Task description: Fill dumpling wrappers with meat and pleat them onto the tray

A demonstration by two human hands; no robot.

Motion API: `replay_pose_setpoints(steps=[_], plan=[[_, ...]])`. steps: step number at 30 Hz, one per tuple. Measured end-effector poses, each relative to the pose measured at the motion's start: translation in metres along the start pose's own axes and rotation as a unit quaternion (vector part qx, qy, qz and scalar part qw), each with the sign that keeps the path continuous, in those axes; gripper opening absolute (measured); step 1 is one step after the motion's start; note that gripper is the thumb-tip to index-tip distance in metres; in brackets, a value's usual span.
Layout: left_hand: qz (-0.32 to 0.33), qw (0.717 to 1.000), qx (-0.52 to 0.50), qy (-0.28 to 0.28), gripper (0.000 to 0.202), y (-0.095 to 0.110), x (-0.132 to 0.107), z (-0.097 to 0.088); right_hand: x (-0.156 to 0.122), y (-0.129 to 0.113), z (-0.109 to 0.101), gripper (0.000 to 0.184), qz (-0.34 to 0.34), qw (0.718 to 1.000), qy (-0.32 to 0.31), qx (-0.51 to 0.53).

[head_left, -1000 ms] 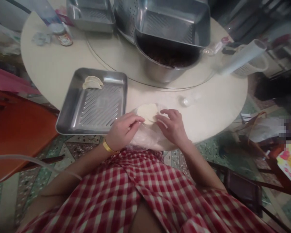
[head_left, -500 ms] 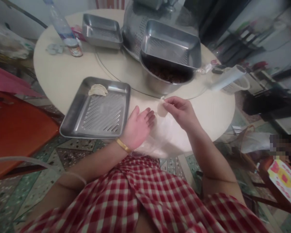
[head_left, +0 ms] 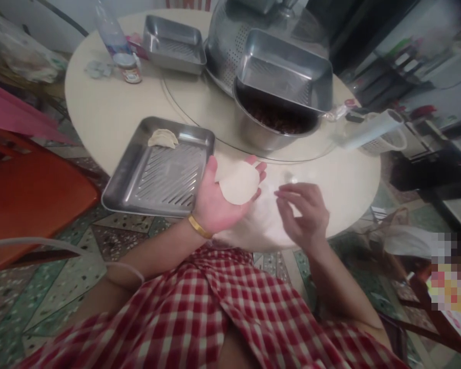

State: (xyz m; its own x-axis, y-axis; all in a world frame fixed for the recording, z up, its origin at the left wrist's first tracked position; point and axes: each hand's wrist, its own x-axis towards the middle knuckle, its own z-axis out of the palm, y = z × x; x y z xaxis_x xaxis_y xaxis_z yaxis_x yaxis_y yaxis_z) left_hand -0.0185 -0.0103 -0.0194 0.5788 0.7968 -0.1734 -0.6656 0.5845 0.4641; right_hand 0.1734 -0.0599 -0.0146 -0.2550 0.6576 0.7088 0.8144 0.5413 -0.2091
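Observation:
A round, pale dumpling wrapper (head_left: 239,183) lies flat across the upturned palm and fingers of my left hand (head_left: 218,205), which supports it near the table's front edge. To its right, my right hand (head_left: 305,212) is raised with fingers bent, thumb apart from them, and nothing visible between. Left of my left hand sits a metal tray (head_left: 157,205) with folded dumplings (head_left: 163,138) in its far left corner. Beyond my hands stands a metal bowl (head_left: 255,132) of dark filling (head_left: 276,119). Under both hands is a thin clear plastic bag or sheet (head_left: 263,220).
One empty metal pan (head_left: 288,69) rests tilted on the bowl's far rim; another pan (head_left: 174,48) stands at the back left. A metal colander (head_left: 226,46), a jar (head_left: 128,68), a plastic bottle (head_left: 113,33) and a white basket (head_left: 388,141) surround the work area.
The wrapper has passed from my right hand onto my left palm. My left hand has turned palm up, and my right hand has let go and drawn away to the right.

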Motion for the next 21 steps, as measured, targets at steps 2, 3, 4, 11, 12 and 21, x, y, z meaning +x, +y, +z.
replay_pose_setpoints(steps=[2,3,4,11,12,21], plan=[[-0.022,0.999,-0.031,0.013,0.071,0.002,0.001,0.004,0.005,0.023,-0.002,0.013,0.099,0.995,0.033,0.009],[-0.031,0.998,-0.039,0.026,0.07,0.004,0.003,0.007,0.009,0.037,-0.002,0.015,0.151,0.987,0.052,0.015],[-0.035,0.998,-0.038,0.043,0.068,0.006,0.004,0.009,0.014,0.051,-0.003,0.018,0.195,0.978,0.069,0.021],[-0.004,0.994,0.049,0.094,0.051,0.017,0.018,0.02,0.075,0.133,0.0,0.032,0.224,0.973,0.043,-0.037],[-0.003,0.994,0.048,0.097,0.05,0.018,0.019,0.02,0.083,0.138,0.003,0.033,0.208,0.977,0.014,-0.051],[-0.004,0.988,0.032,0.15,0.054,0.025,0.023,0.018,0.118,0.139,0.041,0.023,0.014,0.974,-0.218,-0.054]])
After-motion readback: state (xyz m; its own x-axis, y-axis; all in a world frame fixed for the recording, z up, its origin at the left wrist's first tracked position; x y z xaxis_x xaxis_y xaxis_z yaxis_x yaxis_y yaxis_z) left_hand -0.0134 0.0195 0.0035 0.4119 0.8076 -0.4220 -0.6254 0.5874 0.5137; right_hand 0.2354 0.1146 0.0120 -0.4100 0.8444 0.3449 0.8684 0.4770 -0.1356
